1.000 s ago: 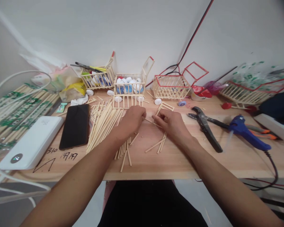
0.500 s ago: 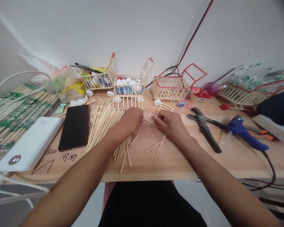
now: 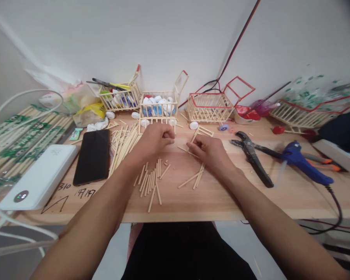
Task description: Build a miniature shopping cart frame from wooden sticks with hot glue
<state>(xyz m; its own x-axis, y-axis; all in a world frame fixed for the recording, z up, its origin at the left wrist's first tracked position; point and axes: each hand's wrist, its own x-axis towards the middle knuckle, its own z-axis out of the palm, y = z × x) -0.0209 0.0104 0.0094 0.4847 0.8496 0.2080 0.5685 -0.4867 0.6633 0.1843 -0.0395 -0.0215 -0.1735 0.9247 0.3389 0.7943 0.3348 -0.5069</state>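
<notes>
My left hand [image 3: 157, 139] is curled above the table, just in front of a small ladder-like stick piece [image 3: 170, 126]. Thumb and fingers are drawn together, and whatever lies between them is too small to make out. My right hand [image 3: 210, 151] rests on the wood with its fingers bent and pinched at a thin wooden stick [image 3: 186, 151]. Just beyond its fingers lies a small stick frame [image 3: 204, 131]. Loose short sticks [image 3: 148, 182] lie below my left hand, and a few more sticks [image 3: 189, 181] lie beside my right wrist.
Several model carts of sticks stand along the wall, one with bottle caps [image 3: 160, 107], another red-rimmed [image 3: 211, 107]. Cutting pliers [image 3: 252, 161] and a blue glue gun [image 3: 306, 165] lie right. A phone [image 3: 91, 157], power bank [image 3: 37, 177] and packaged chopsticks [image 3: 32, 136] are left.
My left hand has risen and shifted slightly left and away from me, uncovering more of the short sticks below it. My right hand stays in about the same place.
</notes>
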